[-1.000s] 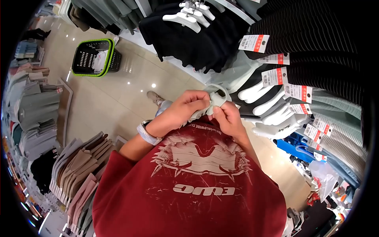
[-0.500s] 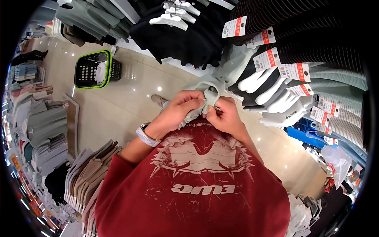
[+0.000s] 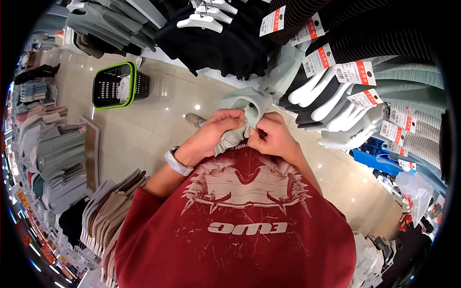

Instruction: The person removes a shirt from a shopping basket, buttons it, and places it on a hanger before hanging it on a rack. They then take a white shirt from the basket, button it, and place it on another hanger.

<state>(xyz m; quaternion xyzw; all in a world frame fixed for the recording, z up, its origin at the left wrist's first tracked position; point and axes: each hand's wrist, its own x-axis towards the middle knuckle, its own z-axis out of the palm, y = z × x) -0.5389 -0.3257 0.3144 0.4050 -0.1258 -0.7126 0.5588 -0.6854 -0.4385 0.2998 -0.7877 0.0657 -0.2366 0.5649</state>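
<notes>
Two hands meet in the head view, just beyond the red shirt [image 3: 240, 221]: the left hand [image 3: 211, 137] and right hand [image 3: 272, 138] each pinch one bunched pale-green garment [image 3: 250, 105], its length running far-right toward the hanging clothes [image 3: 225, 43]. One basket [image 3: 115, 85] stands far left.

The left hand [image 3: 218, 128] and right hand [image 3: 272, 138] now sit closer together, with the garment [image 3: 250, 106] bunched tighter between the fingers. Its open loop above the right hand has flattened. The price tags [image 3: 354, 73] have shifted up and left.
</notes>
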